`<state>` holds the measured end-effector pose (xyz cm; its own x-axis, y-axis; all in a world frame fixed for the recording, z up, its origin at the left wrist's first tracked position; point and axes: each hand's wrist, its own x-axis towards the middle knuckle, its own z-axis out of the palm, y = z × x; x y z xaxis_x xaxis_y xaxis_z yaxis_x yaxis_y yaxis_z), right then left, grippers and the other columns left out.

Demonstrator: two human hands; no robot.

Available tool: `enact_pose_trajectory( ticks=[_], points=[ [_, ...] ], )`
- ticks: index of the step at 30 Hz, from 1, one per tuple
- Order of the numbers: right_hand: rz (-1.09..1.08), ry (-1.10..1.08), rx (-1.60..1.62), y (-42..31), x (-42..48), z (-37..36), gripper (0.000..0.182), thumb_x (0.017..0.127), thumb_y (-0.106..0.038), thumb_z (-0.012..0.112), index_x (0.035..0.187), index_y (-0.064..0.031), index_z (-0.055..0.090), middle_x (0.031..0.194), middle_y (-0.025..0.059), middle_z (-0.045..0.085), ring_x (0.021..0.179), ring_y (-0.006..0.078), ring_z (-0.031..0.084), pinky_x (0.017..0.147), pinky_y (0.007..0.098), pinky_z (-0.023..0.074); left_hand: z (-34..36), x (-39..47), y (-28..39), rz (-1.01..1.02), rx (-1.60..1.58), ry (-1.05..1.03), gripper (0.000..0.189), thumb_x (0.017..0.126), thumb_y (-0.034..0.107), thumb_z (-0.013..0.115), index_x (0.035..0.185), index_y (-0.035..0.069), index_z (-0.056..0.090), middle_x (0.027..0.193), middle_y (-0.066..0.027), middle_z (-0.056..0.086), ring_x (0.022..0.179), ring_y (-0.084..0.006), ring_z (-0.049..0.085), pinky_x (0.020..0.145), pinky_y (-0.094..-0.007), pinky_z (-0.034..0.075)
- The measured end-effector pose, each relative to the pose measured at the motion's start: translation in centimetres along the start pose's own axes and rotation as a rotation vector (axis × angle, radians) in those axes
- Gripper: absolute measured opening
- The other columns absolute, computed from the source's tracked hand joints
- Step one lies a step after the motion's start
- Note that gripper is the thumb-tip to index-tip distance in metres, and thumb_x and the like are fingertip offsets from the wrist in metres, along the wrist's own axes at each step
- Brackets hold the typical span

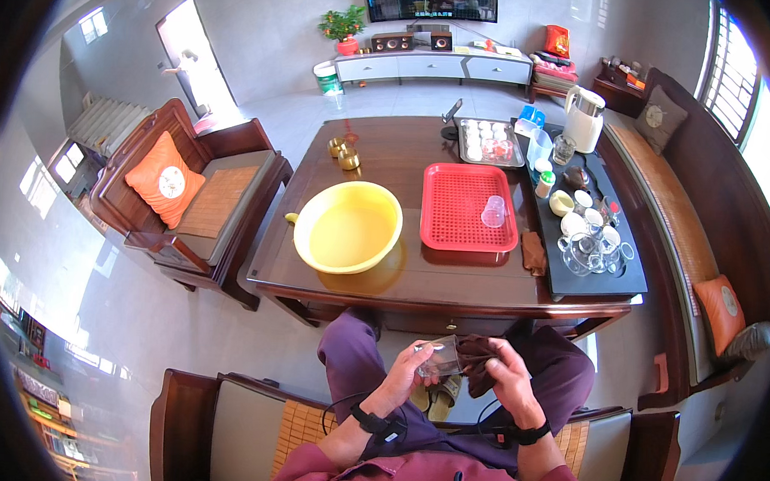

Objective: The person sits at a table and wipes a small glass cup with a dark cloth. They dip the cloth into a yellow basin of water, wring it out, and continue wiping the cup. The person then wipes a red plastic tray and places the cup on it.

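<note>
Above my lap, my left hand (pixel 409 369) grips a clear drinking glass (pixel 440 358) lying sideways, its mouth turned to the right. My right hand (pixel 511 375) holds a dark brown cloth (pixel 478 364) against the glass's mouth; whether any cloth reaches inside is hard to tell. In front of me on the wooden table (pixel 383 289) stands a yellow basin (pixel 348 227) that seems to hold water. To its right lies a red perforated tray (pixel 465 241) with clear plastic-looking cups (pixel 493 212) in it. A folded brown cloth (pixel 534 253) rests beside the tray.
A black tea tray (pixel 576 289) on the right carries glassware (pixel 590 253), white cups and a white electric kettle (pixel 583 120). Behind the red tray sit a metal tray (pixel 472 155) of white cups and a phone stand (pixel 451 121). Two brass-coloured cups (pixel 348 158) stand at the back left.
</note>
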<state>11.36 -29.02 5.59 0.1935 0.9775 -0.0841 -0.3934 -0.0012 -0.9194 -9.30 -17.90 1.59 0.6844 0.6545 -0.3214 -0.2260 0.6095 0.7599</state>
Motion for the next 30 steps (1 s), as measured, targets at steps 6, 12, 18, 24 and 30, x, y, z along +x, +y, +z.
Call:
enact_pose_trajectory(
  ticks=[6,12,18,24,30],
  points=[
    [-0.366,-0.217,-0.959,-0.3,-0.5,1.5,0.038,0.088,-0.006,0.070,0.125,-0.0030,0.061,0.122,0.0186,0.067,0.109,0.0401,0.066,0.090,0.0413,0.0551,-0.8,0.5,-0.5,-0.259,-0.293,-0.046,0.044,0.103,0.046,0.055,0.121,0.008,0.069,0.106,-0.0045,0.074,0.080,-0.0185,0.067,0.068,-0.0307,0.053],
    [-0.400,-0.124,-0.993,0.7,-0.6,2.0,0.030,0.089,-0.005,0.069,0.119,-0.0036,0.063,0.108,0.0161,0.071,0.097,0.0400,0.069,0.082,0.0425,0.0571,-0.2,0.3,-1.1,-0.249,-0.386,-0.039,0.044,0.103,0.047,0.055,0.121,0.009,0.068,0.108,-0.0036,0.073,0.092,-0.0184,0.068,0.077,-0.0331,0.055],
    [-0.107,0.007,-0.639,2.5,-1.2,2.1,0.043,0.094,-0.003,0.063,0.134,-0.0018,0.048,0.118,0.0180,0.068,0.106,0.0291,0.069,0.092,0.0362,0.0540,0.6,0.1,-1.5,0.034,0.067,0.041,0.038,0.104,0.040,0.058,0.126,0.008,0.060,0.101,-0.0032,0.069,0.084,-0.0131,0.066,0.071,-0.0272,0.053],
    [0.022,-0.177,-0.025,2.4,-1.1,1.8,0.058,0.097,0.000,0.058,0.149,-0.0009,0.034,0.126,0.0129,0.063,0.113,0.0187,0.061,0.097,0.0334,0.0504,-0.2,0.4,-1.2,-0.010,-0.078,0.082,0.036,0.104,0.038,0.057,0.123,0.008,0.063,0.101,-0.0022,0.069,0.089,-0.0111,0.065,0.074,-0.0286,0.054],
    [-0.108,-0.014,-0.661,2.1,-1.0,2.5,0.040,0.093,-0.002,0.068,0.131,0.0022,0.057,0.102,0.0099,0.071,0.091,0.0153,0.066,0.081,0.0300,0.0540,0.2,0.6,-1.7,-0.131,-0.264,0.022,0.035,0.104,0.037,0.059,0.125,0.009,0.059,0.105,-0.0011,0.068,0.089,-0.0110,0.065,0.074,-0.0277,0.053]
  ],
)
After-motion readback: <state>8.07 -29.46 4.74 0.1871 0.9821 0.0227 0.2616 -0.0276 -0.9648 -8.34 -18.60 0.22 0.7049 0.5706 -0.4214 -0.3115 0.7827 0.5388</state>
